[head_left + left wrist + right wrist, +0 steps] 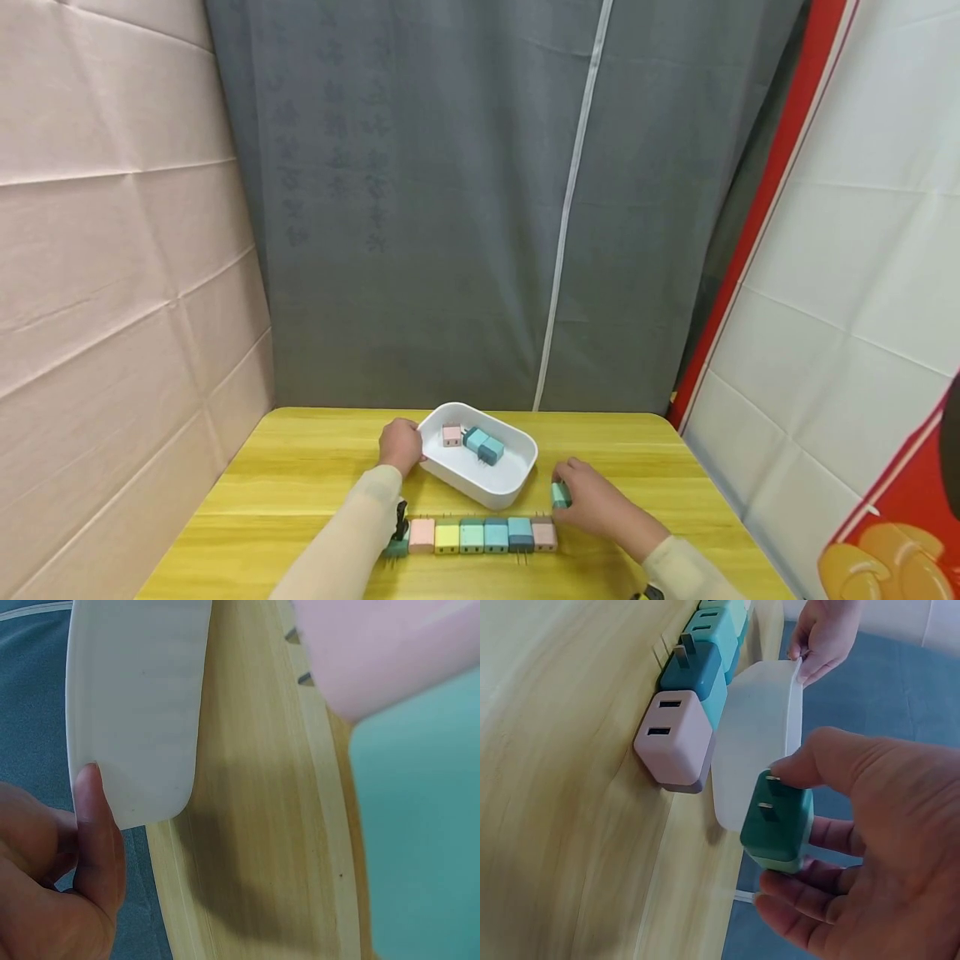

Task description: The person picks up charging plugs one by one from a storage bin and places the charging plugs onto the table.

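My left hand (400, 444) grips the left rim of a white plastic tray (459, 485), its thumb and fingers on either side of the wall in the left wrist view. My right hand (596, 504) holds a green USB charger (776, 821) between thumb and fingers, to the right of the tray. Two metal prongs stand out from the charger's dark green face in the right wrist view. Inside the tray lie a pink charger (452, 435) and two blue ones (483, 446), end to end. In front of the tray, several chargers stand side by side in a row; a pink one (673, 742) ends it at the right.
The row also has a yellow charger (447, 537) and, at its left end, a green charger (397, 547) partly covered by my left sleeve. Everything rests on a yellow wood-grain table (300, 467). A grey curtain (420, 250) hangs behind the table's far edge.
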A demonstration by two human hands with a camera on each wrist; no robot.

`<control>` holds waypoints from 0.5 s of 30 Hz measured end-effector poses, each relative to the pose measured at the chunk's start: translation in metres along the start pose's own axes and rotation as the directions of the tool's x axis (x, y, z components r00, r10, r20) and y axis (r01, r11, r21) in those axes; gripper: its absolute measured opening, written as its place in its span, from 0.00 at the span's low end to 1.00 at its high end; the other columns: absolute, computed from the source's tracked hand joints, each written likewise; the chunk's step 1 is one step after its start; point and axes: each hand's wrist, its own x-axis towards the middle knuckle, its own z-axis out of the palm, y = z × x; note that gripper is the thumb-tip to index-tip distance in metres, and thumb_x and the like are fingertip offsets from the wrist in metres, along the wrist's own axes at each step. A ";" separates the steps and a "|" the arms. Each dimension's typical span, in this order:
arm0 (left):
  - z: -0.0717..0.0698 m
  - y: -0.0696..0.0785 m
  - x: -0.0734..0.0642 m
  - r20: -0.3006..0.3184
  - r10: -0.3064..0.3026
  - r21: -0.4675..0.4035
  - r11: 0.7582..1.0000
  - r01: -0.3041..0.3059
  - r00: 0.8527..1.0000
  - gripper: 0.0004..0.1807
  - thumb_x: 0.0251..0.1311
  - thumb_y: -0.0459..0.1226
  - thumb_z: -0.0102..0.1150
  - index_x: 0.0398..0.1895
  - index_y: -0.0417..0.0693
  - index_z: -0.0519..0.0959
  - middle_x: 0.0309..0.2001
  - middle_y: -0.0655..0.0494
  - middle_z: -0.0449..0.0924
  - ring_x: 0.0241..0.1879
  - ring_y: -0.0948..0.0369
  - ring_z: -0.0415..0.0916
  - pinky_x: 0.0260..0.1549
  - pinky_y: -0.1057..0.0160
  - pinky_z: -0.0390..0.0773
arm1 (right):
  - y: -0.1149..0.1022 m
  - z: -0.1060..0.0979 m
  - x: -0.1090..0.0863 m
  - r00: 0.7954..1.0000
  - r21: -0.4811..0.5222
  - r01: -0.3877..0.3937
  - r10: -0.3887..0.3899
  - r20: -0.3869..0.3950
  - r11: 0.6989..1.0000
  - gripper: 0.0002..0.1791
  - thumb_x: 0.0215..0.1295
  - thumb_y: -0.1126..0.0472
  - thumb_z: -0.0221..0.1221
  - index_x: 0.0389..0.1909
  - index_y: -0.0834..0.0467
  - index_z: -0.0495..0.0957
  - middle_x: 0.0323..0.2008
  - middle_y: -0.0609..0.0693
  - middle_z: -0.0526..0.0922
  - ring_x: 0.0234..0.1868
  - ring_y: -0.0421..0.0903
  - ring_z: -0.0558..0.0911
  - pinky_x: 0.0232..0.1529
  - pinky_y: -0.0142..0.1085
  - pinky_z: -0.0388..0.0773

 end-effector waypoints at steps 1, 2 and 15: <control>0.000 -0.001 0.000 0.001 -0.002 -0.001 1.000 0.002 1.000 0.16 0.72 0.24 0.52 0.51 0.27 0.89 0.43 0.32 0.89 0.25 0.55 0.85 0.19 0.66 0.87 | 0.001 0.000 -0.001 1.000 0.003 -0.005 0.005 0.008 1.000 0.21 0.60 0.62 0.79 0.51 0.58 0.81 0.42 0.49 0.75 0.43 0.47 0.76 0.41 0.43 0.84; 0.001 -0.001 0.001 0.003 -0.002 -0.001 1.000 0.002 1.000 0.16 0.72 0.24 0.52 0.51 0.27 0.89 0.43 0.32 0.89 0.25 0.55 0.85 0.19 0.66 0.87 | 0.003 0.000 -0.003 1.000 0.006 -0.010 0.010 0.015 1.000 0.22 0.60 0.61 0.80 0.51 0.58 0.81 0.42 0.48 0.75 0.43 0.47 0.77 0.41 0.44 0.84; 0.001 -0.002 0.001 -0.003 -0.003 0.002 1.000 0.003 1.000 0.16 0.71 0.24 0.53 0.53 0.25 0.88 0.45 0.31 0.89 0.26 0.54 0.86 0.19 0.65 0.87 | 0.012 -0.001 -0.011 0.998 -0.001 0.020 -0.020 0.065 1.000 0.19 0.58 0.63 0.80 0.43 0.54 0.80 0.39 0.49 0.75 0.40 0.48 0.75 0.40 0.42 0.80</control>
